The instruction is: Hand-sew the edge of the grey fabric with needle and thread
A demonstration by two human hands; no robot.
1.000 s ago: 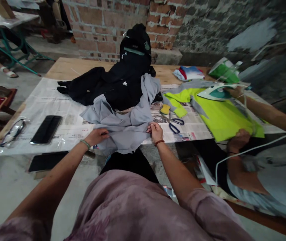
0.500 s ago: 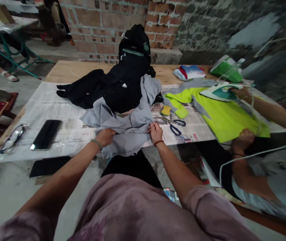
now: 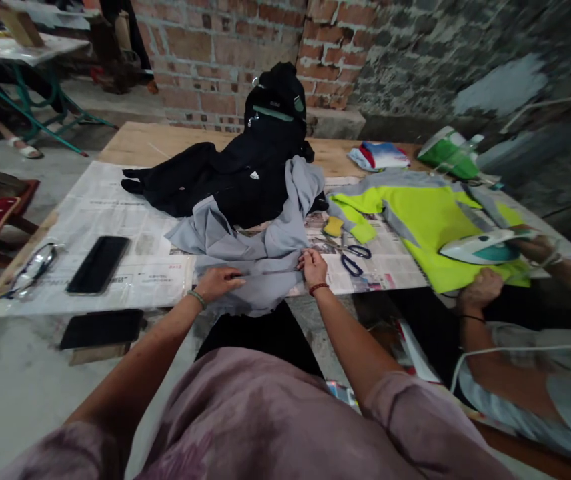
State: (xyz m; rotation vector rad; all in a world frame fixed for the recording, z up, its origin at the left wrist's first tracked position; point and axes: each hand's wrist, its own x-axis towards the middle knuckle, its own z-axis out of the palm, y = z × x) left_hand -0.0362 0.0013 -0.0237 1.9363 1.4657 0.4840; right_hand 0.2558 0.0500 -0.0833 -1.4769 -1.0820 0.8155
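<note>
A grey garment lies rumpled at the table's front edge, its near part hanging slightly over. My left hand rests on its left side, fingers stretched out flat toward the right. On the right side, my right hand pinches the cloth between thumb and fingers. A straight fold line runs between the two hands. Behind the grey cloth is a pile of black clothing. Scissors with dark blue handles and a yellow sponge-like piece lie right of my right hand.
A co-worker's hand holds an iron over a yellow-green and grey garment. A white cord hangs there. A phone and glasses lie at left on newspaper. Folded clothes sit behind.
My left hand has shifted slightly right, its fingers now straighter along the cloth. My right hand keeps its pinch. The co-worker's iron has moved nearer and to the right.
</note>
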